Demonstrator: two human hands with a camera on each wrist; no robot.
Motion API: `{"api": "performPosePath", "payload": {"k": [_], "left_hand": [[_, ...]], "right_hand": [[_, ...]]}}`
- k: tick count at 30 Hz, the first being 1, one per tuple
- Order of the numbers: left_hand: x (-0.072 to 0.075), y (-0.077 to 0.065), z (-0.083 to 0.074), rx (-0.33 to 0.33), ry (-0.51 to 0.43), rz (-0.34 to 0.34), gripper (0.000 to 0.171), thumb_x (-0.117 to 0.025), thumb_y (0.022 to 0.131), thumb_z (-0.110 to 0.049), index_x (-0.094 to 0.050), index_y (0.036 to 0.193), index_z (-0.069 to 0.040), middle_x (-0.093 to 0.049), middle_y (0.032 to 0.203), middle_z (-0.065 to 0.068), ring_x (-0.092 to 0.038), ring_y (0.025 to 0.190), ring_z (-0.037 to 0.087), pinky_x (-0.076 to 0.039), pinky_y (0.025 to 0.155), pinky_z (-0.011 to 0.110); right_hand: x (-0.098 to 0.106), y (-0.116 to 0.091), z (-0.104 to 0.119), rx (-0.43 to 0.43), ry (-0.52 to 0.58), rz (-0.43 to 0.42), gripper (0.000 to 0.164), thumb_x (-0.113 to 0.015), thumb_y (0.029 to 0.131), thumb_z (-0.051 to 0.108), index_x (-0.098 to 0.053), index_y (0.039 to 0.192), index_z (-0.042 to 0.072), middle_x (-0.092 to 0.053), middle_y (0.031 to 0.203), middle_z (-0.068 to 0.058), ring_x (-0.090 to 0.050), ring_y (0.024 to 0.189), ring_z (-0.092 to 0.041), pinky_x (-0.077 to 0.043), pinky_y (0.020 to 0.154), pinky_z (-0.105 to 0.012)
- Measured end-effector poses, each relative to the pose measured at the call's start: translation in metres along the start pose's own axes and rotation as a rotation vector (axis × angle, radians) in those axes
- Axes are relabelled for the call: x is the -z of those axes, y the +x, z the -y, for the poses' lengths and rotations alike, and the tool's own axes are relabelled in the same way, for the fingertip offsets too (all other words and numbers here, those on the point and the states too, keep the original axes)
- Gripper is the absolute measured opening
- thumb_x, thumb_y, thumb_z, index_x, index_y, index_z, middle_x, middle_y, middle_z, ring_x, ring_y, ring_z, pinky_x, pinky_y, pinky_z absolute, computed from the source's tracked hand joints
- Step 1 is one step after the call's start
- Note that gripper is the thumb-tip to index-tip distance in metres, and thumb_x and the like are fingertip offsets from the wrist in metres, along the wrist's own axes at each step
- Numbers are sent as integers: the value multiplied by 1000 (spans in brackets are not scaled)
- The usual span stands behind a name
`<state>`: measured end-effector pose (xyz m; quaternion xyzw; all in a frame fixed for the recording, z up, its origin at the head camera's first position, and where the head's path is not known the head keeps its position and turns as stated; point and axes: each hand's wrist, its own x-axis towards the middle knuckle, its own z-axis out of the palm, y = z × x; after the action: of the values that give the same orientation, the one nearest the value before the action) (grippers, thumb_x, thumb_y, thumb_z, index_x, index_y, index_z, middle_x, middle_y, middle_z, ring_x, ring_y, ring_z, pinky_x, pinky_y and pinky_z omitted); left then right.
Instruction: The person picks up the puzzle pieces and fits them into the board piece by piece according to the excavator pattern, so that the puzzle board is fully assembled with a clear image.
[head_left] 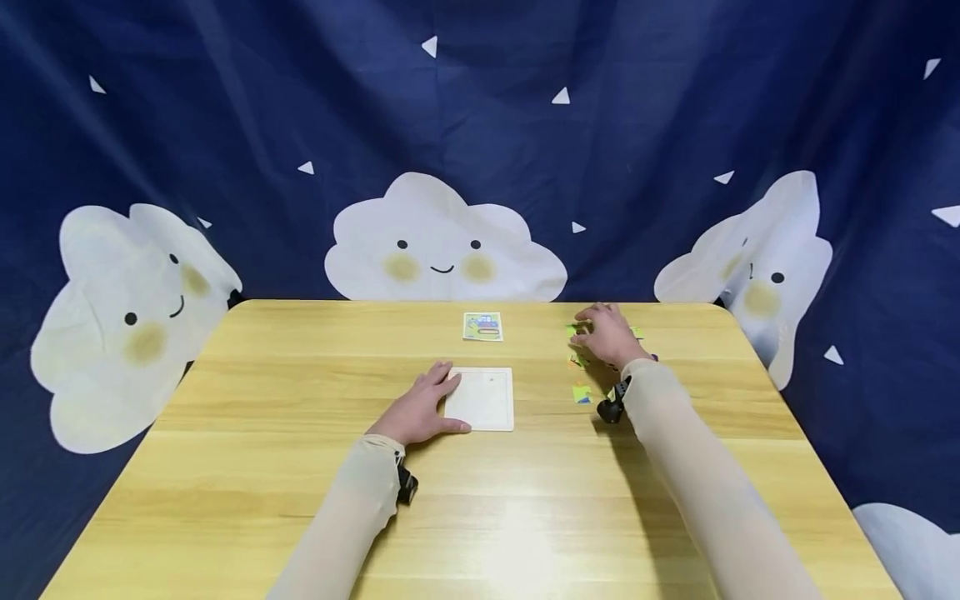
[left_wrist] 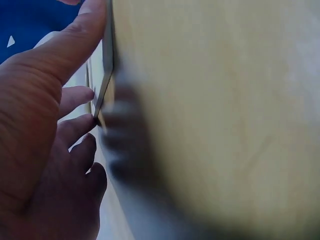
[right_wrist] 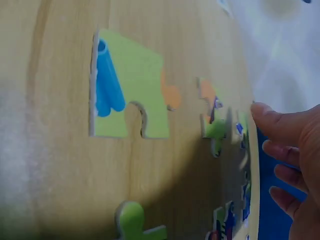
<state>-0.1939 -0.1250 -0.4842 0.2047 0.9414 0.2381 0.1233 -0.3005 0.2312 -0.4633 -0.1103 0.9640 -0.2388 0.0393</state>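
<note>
In the head view a white square puzzle tray (head_left: 483, 407) lies on the wooden table. My left hand (head_left: 420, 408) rests at its left side, thumb at the near edge and spread fingers along the left edge. The left wrist view shows the thumb and fingertips touching the tray's rim. My right hand (head_left: 609, 337) is over several jigsaw pieces at the right, fingers loosely bent, with nothing visible between them. A green jigsaw piece with a blue shape (right_wrist: 142, 82) lies flat in the right wrist view. Some pieces are partly hidden under the right hand.
A small picture card (head_left: 482, 327) lies behind the tray, close to the table's far edge. Behind the table (head_left: 262, 375) hangs a dark blue curtain (head_left: 495, 117) printed with smiling clouds.
</note>
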Motion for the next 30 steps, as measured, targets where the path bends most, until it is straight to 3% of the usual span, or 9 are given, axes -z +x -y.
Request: {"api": "performPosePath", "payload": {"k": [12, 18, 27, 30], "left_hand": [[-1, -1, -7, 7, 45, 1, 99, -76, 78, -57, -34, 153, -5, -16, 163, 7, -10, 148, 26, -18, 117, 46], [0, 0, -7, 3, 57, 3, 100, -75, 79, -56, -33, 152, -3, -16, 162, 9, -10, 148, 24, -13, 118, 41], [1, 0, -9, 94, -13, 5, 105, -81, 76, -51, -28, 155, -7, -18, 162, 8, -16, 147, 27, -17, 117, 44], [2, 0, -9, 81, 5, 13, 105, -80, 77, -50, -27, 155, -4, -18, 162, 9, -13, 148, 25, -15, 118, 42]], "right_hand": [[-3, 4, -5, 36, -168, 24, 35, -72, 91, 18, -66, 120, 0, -54, 123, -18, -40, 115, -38, -36, 98, -56], [-2, 8, -6, 27, -144, 17, 32, -72, 91, 16, -65, 117, 0, -53, 120, -18, -39, 114, -37, -34, 99, -56], [-4, 11, -2, -16, -100, 7, 34, -75, 87, 14, -62, 116, 1, -54, 119, -19, -38, 111, -37, -34, 97, -52], [-5, 10, -1, -27, -64, 4, 29, -74, 88, 11, -64, 113, 1, -53, 114, -17, -41, 109, -35, -39, 96, -49]]}}
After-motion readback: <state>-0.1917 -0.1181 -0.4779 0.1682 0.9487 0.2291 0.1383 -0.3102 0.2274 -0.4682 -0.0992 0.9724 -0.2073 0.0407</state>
